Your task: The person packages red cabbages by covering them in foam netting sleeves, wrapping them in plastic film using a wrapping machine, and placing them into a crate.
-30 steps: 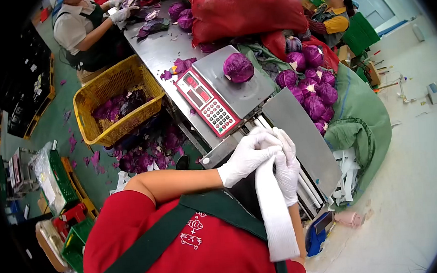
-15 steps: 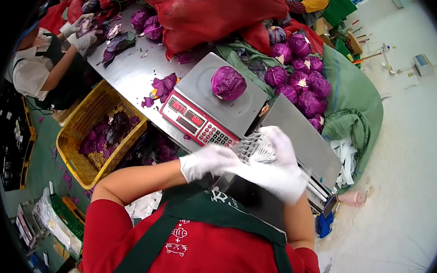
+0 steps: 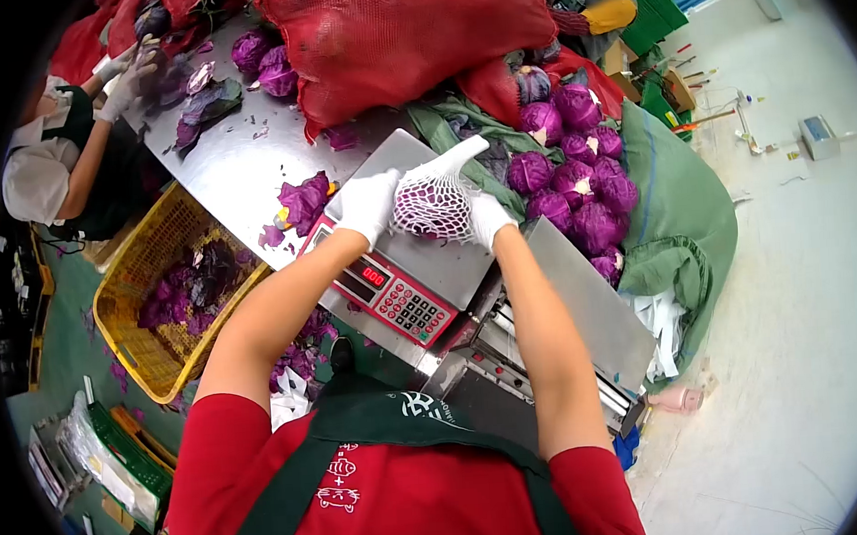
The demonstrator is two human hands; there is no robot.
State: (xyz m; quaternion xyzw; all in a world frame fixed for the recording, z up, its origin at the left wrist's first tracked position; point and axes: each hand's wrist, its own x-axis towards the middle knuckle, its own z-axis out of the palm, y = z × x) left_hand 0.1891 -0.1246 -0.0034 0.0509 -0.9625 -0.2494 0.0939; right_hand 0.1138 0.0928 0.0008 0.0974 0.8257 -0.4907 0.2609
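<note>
A purple cabbage (image 3: 429, 210) sits over the plate of the digital scale (image 3: 468, 275), with a white mesh net (image 3: 456, 163) stretched over it. The net's narrow, bunched end points up and to the right. At the cabbage's left side my left hand (image 3: 370, 208), in a white glove, is closed on the net's edge. My right hand (image 3: 487, 217), also gloved, grips the net on the right side. The fingertips of both hands are partly hidden behind the net and cabbage. Red digits reading 0.00 glow on the scale's display.
Several purple cabbages (image 3: 576, 178) lie on a green sack (image 3: 685, 203) to the right. A full red mesh sack (image 3: 405, 38) is behind the scale. A yellow crate (image 3: 123, 330) with leaf scraps stands at left, near a co-worker (image 3: 78, 156). Another person (image 3: 608, 1) is at the back.
Both my hands have moved forward from near my body to the scale. The net, bunched between them before, now covers the cabbage, which was bare. The co-worker's hands have shifted.
</note>
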